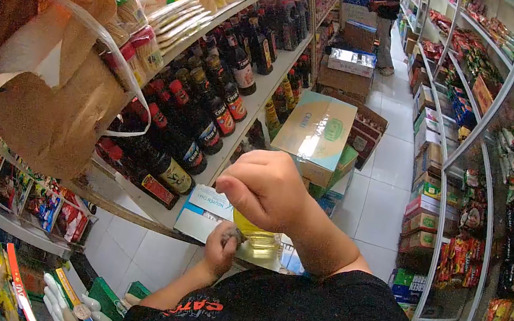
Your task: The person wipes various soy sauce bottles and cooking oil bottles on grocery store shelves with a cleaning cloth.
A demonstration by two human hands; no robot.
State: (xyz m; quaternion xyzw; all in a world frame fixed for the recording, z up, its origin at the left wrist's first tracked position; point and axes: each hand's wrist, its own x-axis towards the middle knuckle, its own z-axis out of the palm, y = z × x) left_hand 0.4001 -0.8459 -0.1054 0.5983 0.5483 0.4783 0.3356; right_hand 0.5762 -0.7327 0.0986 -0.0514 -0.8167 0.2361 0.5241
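Observation:
My right hand (264, 189) is closed in a fist over the upper end of a clear bottle of yellow cooking oil (259, 246), hiding its neck and cap. Lower and to the left, my left hand (220, 248) has its fingers curled round a small grey rag (231, 232), right at the bottle's side. Behind both hands sits a white and light-blue carton (202, 209) with printed lettering.
Dark sauce bottles (202, 102) crowd the shelf (246, 109) on the left, under a large brown paper bag (43, 122). Stacked cartons (315, 129) stand ahead beside the tiled aisle (381, 199). Packed shelves (469, 119) line the right; a person (385, 20) stands far back.

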